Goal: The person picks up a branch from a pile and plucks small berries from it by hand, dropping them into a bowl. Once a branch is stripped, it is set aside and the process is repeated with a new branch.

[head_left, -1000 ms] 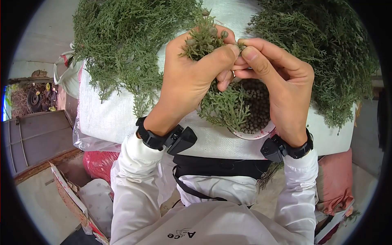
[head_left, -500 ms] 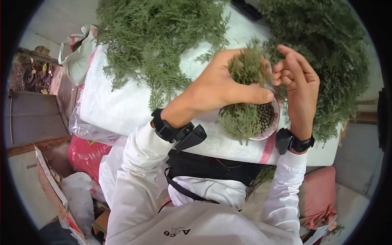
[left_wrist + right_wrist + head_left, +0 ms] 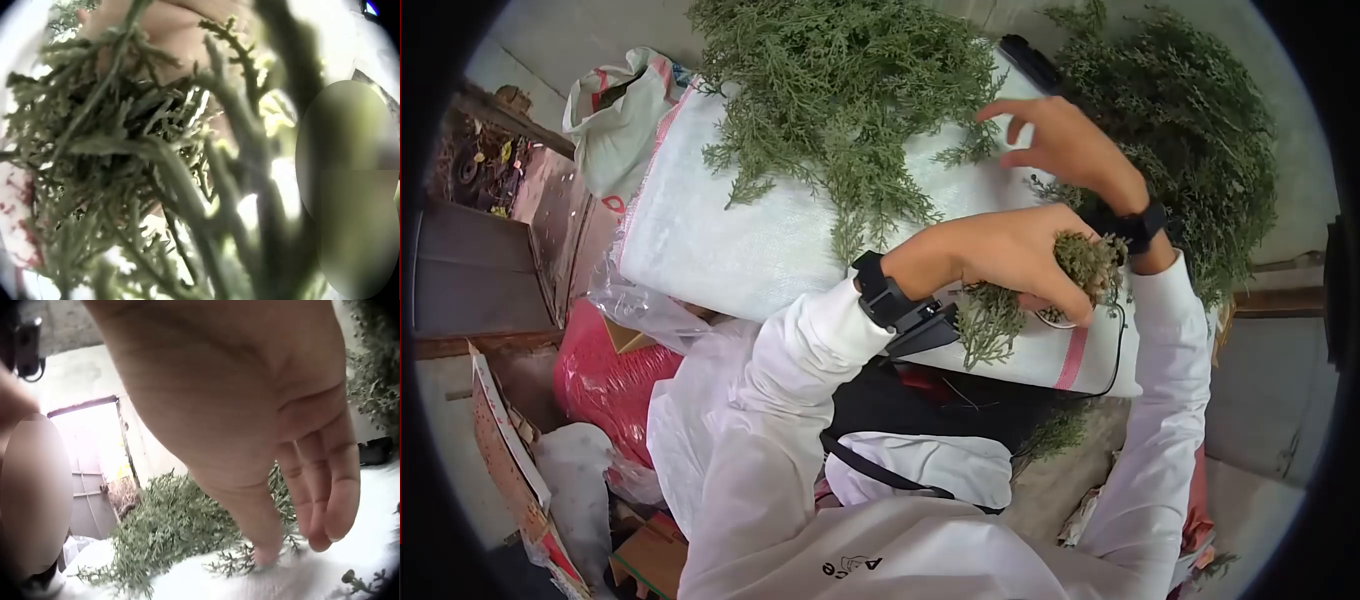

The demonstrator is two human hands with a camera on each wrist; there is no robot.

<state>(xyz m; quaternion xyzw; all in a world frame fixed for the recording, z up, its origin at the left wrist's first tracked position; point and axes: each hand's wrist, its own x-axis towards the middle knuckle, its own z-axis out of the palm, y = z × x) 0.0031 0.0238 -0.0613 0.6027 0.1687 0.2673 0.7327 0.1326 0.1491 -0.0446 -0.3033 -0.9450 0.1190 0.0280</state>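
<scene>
My left hand (image 3: 1020,250) grips a bunch of evergreen sprigs (image 3: 1090,262), with tips showing past the thumb and more leaves hanging below the palm. Those sprigs (image 3: 106,144) fill much of the left wrist view, close and blurred. Under this hand a bowl (image 3: 1055,319) shows only a bit of its rim; the rest is hidden. Farther forward, my right hand (image 3: 1065,145) reaches over the white sack with fingers apart and nothing between them. In the right wrist view its fingertips hang near a small sprig (image 3: 234,562) at the edge of the left pile.
A large heap of evergreen branches (image 3: 840,110) lies on the white woven sack (image 3: 700,230). Another heap (image 3: 1200,160) stands at the right, beside the right forearm. A black object (image 3: 1030,62) lies at the back. Red plastic-wrapped goods (image 3: 605,380) sit low on the left.
My right hand has left the sprigs and moved forward and left over the sack. My left hand keeps the bunch and has shifted right, over the bowl. The head view has also shifted.
</scene>
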